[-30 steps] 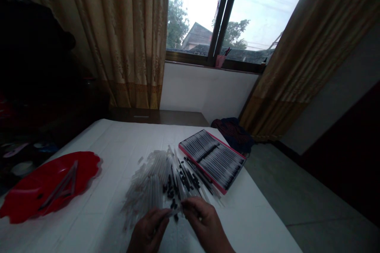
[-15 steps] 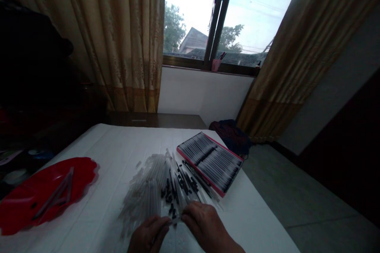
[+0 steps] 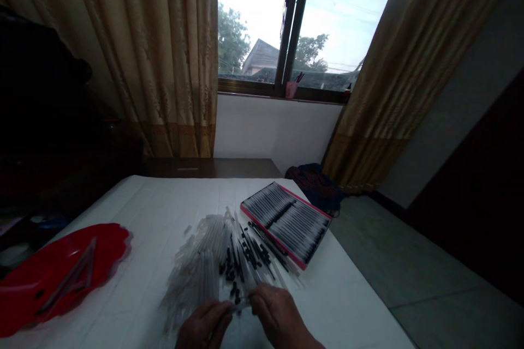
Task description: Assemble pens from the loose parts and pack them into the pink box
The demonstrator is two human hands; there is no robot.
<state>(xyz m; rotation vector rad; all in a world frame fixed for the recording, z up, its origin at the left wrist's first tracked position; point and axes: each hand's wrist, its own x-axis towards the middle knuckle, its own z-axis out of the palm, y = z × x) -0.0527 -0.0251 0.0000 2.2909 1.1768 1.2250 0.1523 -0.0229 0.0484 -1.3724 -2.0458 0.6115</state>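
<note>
My left hand (image 3: 204, 323) and my right hand (image 3: 278, 313) are closed in pinches at the near edge of the view. Between their fingertips runs a short stretch of a clear pen barrel (image 3: 240, 306), its ends hidden in the fingers. Just beyond lie small black pen caps (image 3: 229, 270) in a loose heap. A large pile of clear pen barrels (image 3: 208, 240) spreads to the left, and thin dark pen refills (image 3: 256, 248) are scattered to the right. Farther right, a pink-edged box (image 3: 303, 267) holds rows of pens with black ends.
On the left of the white-covered table (image 3: 151, 212) sits a red scalloped tray (image 3: 108, 251) with a few clear pieces and small dark bits in it. Dark cloth (image 3: 313, 180) lies past the table's far right corner. A pink cup (image 3: 291, 90) stands on the windowsill.
The view has shifted slightly, moving most things a little left in it. Both hands keep their pinch, and slightly more of the clear barrel shows between them.
</note>
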